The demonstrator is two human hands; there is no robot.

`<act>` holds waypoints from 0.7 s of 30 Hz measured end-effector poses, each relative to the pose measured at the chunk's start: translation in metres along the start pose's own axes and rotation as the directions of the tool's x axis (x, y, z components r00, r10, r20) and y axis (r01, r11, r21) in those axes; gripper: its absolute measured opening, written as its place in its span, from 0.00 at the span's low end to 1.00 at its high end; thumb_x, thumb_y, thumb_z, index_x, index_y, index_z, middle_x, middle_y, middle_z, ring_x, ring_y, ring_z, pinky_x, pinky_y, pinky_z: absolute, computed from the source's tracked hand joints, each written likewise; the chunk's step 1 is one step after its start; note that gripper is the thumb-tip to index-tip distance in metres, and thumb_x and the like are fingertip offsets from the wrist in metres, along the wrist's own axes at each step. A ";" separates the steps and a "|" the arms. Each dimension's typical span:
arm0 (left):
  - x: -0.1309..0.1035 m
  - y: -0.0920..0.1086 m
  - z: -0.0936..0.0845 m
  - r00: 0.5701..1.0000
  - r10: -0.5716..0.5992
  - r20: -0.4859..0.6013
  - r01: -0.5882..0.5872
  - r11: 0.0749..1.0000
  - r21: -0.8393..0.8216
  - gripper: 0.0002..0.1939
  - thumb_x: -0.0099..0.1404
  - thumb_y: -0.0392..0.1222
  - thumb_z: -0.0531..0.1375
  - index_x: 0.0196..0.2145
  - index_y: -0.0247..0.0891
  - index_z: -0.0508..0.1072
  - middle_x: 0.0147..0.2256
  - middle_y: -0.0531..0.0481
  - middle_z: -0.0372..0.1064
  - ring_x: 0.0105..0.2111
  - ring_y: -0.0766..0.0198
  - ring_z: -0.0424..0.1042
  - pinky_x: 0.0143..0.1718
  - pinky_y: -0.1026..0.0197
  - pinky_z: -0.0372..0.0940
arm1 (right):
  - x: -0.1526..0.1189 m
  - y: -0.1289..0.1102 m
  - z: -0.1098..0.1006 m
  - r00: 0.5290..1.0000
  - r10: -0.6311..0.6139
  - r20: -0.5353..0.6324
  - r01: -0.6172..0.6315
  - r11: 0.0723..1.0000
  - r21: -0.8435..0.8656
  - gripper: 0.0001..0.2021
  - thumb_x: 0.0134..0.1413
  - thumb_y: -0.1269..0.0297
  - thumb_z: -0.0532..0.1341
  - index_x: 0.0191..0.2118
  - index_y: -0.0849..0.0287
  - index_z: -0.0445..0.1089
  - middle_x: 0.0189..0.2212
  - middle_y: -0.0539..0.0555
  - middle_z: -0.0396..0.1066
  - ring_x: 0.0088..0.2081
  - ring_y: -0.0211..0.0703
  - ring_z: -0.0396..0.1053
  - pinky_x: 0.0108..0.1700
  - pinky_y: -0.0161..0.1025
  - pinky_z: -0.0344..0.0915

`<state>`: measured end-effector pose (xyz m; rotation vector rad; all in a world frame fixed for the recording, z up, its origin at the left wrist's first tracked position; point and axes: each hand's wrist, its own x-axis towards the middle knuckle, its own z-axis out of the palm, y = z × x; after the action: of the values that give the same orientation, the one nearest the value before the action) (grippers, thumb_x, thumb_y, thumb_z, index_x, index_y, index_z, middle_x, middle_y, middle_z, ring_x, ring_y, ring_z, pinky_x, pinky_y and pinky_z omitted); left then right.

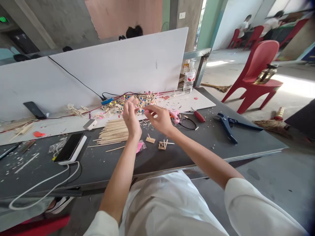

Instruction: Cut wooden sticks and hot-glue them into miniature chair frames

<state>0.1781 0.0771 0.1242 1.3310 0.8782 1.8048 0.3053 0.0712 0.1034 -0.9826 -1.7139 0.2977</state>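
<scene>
My left hand (132, 119) is raised over the tabletop, fingers stretched upward and palm turned to the right, with nothing visible in it. Facing it, my right hand (159, 118) has its thumb and fingertips brought close together; whatever they hold is too small to make out. Behind both hands spreads a pile of short sticks with coloured beads (147, 97). Thin wooden sticks (112, 131) lie in a bundle left of my left hand. Below my right hand sit a small stick frame (162, 145) and a little flat stick piece (150, 140).
A pink glue gun (175, 116), a red-handled tool (199, 116) and blue cutters (226, 127) lie to the right. On the left are a power bank with a dark top (70, 149) and its white cable (44, 180). A water bottle (189, 78) stands by the white board (118, 65).
</scene>
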 end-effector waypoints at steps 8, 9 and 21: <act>0.013 -0.066 -0.003 0.869 -0.427 0.248 0.494 0.757 -0.428 0.35 0.74 0.62 0.40 0.60 0.36 0.70 0.56 0.36 0.74 0.61 0.51 0.70 0.65 0.43 0.63 | 0.001 0.008 0.064 0.971 -0.099 0.216 0.145 0.967 -0.209 0.18 0.67 0.72 0.48 0.50 0.66 0.75 0.48 0.67 0.77 0.52 0.57 0.73 0.56 0.51 0.64; 0.012 -0.070 -0.005 0.864 -0.443 0.238 0.503 0.740 -0.447 0.34 0.74 0.60 0.41 0.61 0.35 0.69 0.57 0.35 0.73 0.62 0.50 0.70 0.66 0.42 0.63 | -0.003 0.011 0.068 0.969 -0.097 0.226 0.138 0.975 -0.176 0.18 0.67 0.72 0.48 0.50 0.65 0.74 0.48 0.67 0.77 0.52 0.57 0.73 0.56 0.51 0.65; -0.006 -0.095 0.011 0.821 -0.480 0.311 0.568 0.746 -0.347 0.28 0.75 0.55 0.45 0.63 0.42 0.68 0.66 0.41 0.63 0.73 0.50 0.51 0.71 0.38 0.52 | -0.012 0.038 0.074 0.993 0.041 0.108 -0.032 0.996 -0.088 0.41 0.70 0.37 0.40 0.75 0.66 0.50 0.73 0.67 0.51 0.75 0.61 0.44 0.73 0.63 0.42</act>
<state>0.2043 0.1218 0.0434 0.8452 0.6141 1.2828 0.2588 0.1064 0.0434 -1.0784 -1.8222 0.3089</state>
